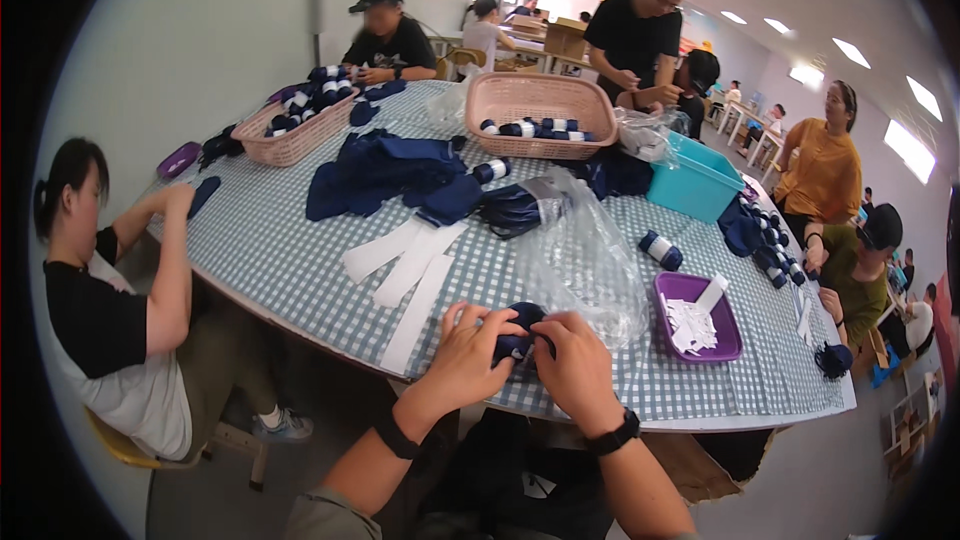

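We've got both hands, left (468, 352) and right (572, 365), clenched on a navy sock bundle (518, 332), several banded rolls (528, 127) already basketed, loose socks (385, 172) left.

We have one view only, from a wide fisheye camera worn on the head, so nothing is shared with a second. It looks down and forward across the checked table (300, 250), close above our own two hands at the near edge. Straight lines bend toward the dark round rim.
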Demonstrator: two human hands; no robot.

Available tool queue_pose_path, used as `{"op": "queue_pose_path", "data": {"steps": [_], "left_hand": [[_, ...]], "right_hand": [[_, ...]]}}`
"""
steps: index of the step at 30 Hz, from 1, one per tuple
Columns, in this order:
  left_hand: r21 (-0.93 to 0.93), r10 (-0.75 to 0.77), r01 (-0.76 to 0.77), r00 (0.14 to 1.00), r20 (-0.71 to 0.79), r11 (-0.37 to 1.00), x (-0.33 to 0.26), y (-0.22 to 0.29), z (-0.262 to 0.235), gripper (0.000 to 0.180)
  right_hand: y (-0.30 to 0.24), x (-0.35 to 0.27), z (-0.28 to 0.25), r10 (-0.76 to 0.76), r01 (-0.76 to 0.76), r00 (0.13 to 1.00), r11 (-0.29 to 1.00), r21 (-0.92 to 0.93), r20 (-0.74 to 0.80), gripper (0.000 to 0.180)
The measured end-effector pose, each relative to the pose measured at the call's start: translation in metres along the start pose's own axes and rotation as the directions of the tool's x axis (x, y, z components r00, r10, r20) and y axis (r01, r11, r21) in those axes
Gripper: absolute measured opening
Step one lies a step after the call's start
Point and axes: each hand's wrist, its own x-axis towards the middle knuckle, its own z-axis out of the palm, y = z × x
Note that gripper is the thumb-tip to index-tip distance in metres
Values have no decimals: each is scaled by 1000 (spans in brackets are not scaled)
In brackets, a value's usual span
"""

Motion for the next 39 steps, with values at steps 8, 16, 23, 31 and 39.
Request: {"op": "queue_pose_path", "data": {"steps": [8,16,23,31,39], "left_hand": [[-87,-43,40,998,-38,995,2,-5,2,65],[-97,-146,139,987,-64,985,0,-7,-4,63],[-120,-209,202,977,-51,972,4,-3,-2,58],[-29,-9,-3,917,-398,1000,-11,7,-9,32],[-440,-291,205,947,-137,874,-46,39,-8,11]], "right_hand": [[-8,16,-3,-118,143,979,980,-141,167,20],[-6,39,-2,-202,268,942,933,-240,267,25],[-21,41,9,-199,299,928,903,-310,315,25],[12,67,6,-36,141,891,970,-200,452,37],[35,88,-17,180,-192,712,980,-59,678,47]]}}
